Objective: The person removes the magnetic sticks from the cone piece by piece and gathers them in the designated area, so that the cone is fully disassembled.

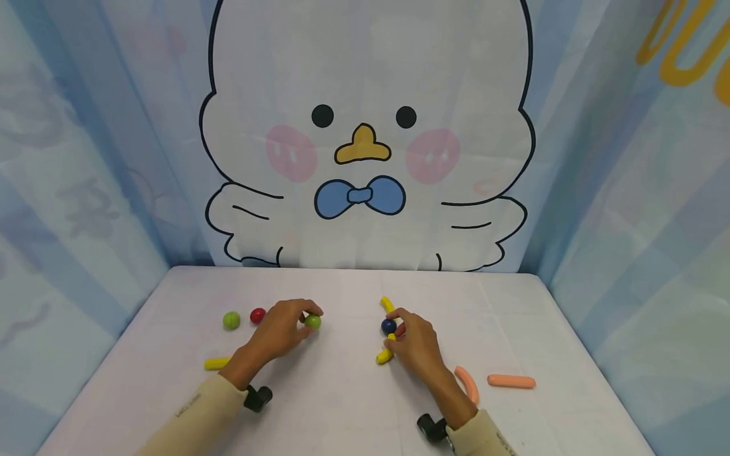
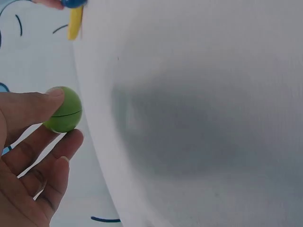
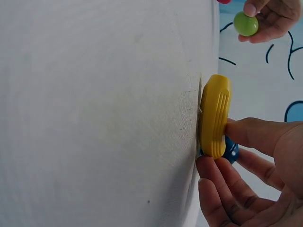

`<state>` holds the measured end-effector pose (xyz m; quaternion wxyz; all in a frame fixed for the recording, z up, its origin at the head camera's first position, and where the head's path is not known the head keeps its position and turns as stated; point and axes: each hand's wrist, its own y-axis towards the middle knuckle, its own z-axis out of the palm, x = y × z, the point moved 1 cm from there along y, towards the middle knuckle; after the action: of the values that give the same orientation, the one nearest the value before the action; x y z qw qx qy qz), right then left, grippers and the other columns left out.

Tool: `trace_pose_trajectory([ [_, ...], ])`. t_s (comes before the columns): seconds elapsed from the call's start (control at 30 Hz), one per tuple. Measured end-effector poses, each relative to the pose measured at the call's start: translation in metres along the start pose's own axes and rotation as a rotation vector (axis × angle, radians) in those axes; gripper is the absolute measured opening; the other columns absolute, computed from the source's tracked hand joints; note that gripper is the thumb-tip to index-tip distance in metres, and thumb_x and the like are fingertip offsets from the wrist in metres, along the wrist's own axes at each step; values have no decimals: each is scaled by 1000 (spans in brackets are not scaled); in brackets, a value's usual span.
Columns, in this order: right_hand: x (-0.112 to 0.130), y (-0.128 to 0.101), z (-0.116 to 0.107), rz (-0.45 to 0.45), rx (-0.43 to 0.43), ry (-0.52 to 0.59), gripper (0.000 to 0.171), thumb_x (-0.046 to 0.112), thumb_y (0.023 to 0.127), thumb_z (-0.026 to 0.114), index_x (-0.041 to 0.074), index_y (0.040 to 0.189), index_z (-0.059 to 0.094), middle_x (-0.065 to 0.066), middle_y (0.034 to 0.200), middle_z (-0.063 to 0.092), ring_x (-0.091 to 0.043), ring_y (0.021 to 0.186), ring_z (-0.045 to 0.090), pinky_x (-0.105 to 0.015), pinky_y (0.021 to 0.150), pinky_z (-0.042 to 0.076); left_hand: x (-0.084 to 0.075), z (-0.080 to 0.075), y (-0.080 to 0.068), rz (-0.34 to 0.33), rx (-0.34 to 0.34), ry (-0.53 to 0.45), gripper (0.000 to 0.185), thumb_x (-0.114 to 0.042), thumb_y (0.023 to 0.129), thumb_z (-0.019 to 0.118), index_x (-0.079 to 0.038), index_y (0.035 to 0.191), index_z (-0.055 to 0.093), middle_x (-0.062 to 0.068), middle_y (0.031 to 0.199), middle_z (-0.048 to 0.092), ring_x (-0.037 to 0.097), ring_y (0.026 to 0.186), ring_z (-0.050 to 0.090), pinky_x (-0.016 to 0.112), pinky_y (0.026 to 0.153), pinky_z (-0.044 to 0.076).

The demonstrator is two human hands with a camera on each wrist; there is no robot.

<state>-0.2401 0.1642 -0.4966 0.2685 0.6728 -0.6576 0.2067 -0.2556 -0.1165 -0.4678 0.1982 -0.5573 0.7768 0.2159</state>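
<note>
Two hands work over a white table [image 1: 353, 392] in front of a cartoon bird backdrop [image 1: 365, 139]. The left hand [image 1: 279, 332] pinches a green ball [image 1: 312, 321] between thumb and fingertips; the left wrist view shows the thumb [image 2: 33, 106] on top and a finger beneath, so the ball [image 2: 64, 109] is clamped from two sides and appears held just clear of the table, probably so that it cannot roll. The right hand [image 1: 413, 342] is closed on a short yellow stick [image 1: 385, 354] joined to a dark blue ball [image 1: 388, 326]; a second yellow stick [image 1: 387, 304] runs from the ball toward the backdrop. In the right wrist view the thumb and fingers [image 3: 215, 189] grip the near stick [image 3: 214, 116] from opposite sides with the blue ball [image 3: 231, 151] behind it, a hold that likely keeps the joined pieces steady against the table. The two hands are near each other but apart.

Loose pieces lie within reach: another green ball [image 1: 230, 320] and a red ball [image 1: 258, 315] just left of the left hand, a yellow stick [image 1: 217, 363] beside the left forearm, and two orange sticks [image 1: 511, 380] to the right of the right wrist. Small black cameras [image 1: 258, 398] sit at both cream sleeves [image 1: 194, 415]
</note>
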Motion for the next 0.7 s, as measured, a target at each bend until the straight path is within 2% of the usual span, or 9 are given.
trace_pose_trajectory([
  [0.43,1,-1,0,7,6,9,49,8,82,90,16,127,71,-5,92,67,-17,82,61,-31,71,53,33,-22,5,-31,-7,85,33,-1,89,82,-11,120,77,4,116,78,24,101,70,44,87,59],
  [0.7,1,-2,-1,9,11,5,49,9,83,90,16,128,71,-4,92,66,-16,81,61,-30,71,54,52,-28,9,-68,-9,114,31,-2,88,83,-11,118,78,6,114,78,25,99,69,45,85,58],
])
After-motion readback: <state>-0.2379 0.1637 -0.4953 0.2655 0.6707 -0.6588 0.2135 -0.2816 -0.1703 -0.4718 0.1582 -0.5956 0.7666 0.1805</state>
